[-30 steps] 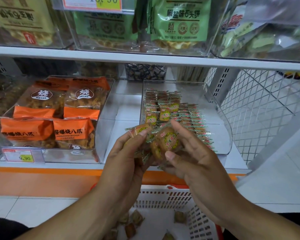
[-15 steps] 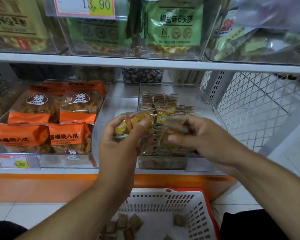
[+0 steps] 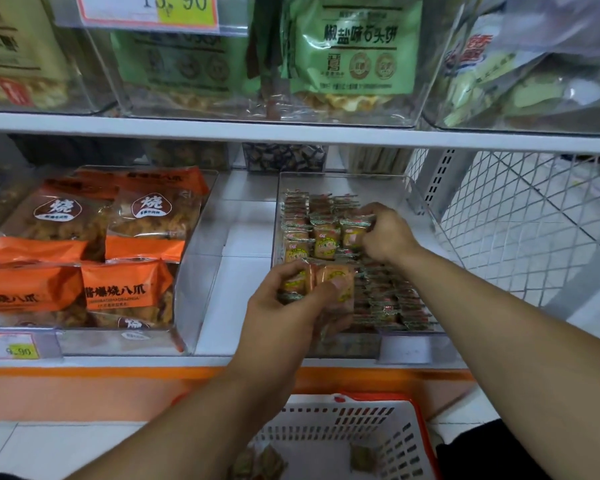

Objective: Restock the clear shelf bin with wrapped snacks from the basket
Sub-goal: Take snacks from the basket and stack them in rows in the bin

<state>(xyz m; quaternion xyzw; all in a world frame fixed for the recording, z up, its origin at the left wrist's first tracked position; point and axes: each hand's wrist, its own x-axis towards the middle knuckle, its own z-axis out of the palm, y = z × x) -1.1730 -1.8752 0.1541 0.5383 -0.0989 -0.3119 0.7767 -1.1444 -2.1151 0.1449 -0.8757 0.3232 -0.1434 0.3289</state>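
Note:
The clear shelf bin (image 3: pixel 404 188) sits on the lower shelf, filled with rows of small wrapped snacks (image 3: pixel 324 242). My left hand (image 3: pixel 284 306) hovers at the bin's front left corner and grips a small stack of wrapped snacks (image 3: pixel 321 282). Deeper inside the bin, my right hand (image 3: pixel 385 233) pinches one wrapped snack (image 3: pixel 354 233) at the right end of a row. The white basket (image 3: pixel 326 420) with a red rim stands on the floor below, with a few snacks left in it.
A clear bin of orange snack bags (image 3: pixel 125 289) stands to the left, a bare shelf gap between the bins. An upper shelf (image 3: pixel 291 133) with bins of green bags overhangs. A white wire mesh panel (image 3: pixel 516 220) closes the right side.
Both hands have moved forward and apart. My right hand has gone into the bin with one snack from the bunch, while my left hand keeps the rest at the bin's front.

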